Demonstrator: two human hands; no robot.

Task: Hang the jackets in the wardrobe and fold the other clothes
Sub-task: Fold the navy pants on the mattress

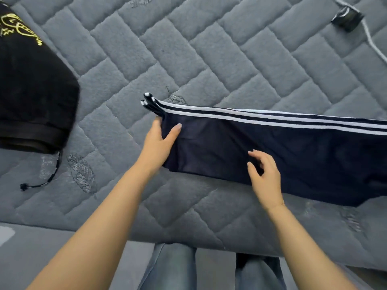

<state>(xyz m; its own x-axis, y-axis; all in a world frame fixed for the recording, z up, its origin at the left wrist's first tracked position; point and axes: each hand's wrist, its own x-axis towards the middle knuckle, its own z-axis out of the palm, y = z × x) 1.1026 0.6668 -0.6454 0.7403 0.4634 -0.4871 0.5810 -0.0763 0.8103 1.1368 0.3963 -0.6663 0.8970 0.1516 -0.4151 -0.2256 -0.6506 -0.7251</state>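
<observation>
Dark navy track pants (pixel 293 147) with white side stripes lie flat across the grey quilted bed (pixel 188 59), folded lengthwise and running off the right edge. My left hand (pixel 160 139) pinches the pants' left end, thumb on top and fingers under the fabric, beside the drawstring ends (pixel 149 101). My right hand (pixel 265 174) hovers over the pants' near edge with fingers loosely curled, holding nothing.
A folded black garment with a yellow print (pixel 31 97) lies at the left of the bed, its drawstring (pixel 41 181) trailing toward the near edge. A small black device with a white cable (pixel 347 18) sits at the far right. My legs stand against the bed's front edge.
</observation>
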